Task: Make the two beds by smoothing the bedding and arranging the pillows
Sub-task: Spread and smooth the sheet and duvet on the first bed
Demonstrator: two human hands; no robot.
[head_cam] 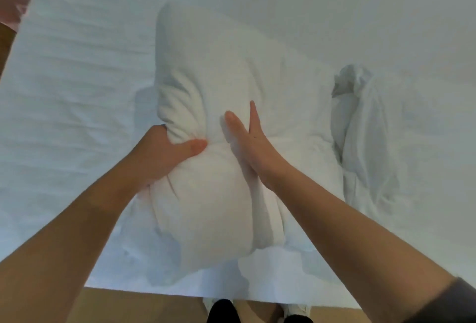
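I stand near and see one white pillow [219, 85] lying in the middle of the frame, on the white sheet of the bed [77, 77]. Its long axis runs away from the person, from the lower middle of the frame up to the upper middle, leaning a little to the left.

Both hands are on the near half of it. The left hand [164, 157] grasps the left edge: the thumb lies on top, the other fingers go down around the side, and the cloth is bunched there. The right hand [249, 142] has straight fingers, holds nothing, and presses edge-on into the top of the pillow, just beside the left thumb. I think the far half, beyond both hands, is what needs shaping next, and both hands are about equally near to it.

I count one pillow, one bed and two hands. At the right there is one heap of crumpled white bedding [365, 129], touching the pillow; whether it is a second pillow I cannot tell.
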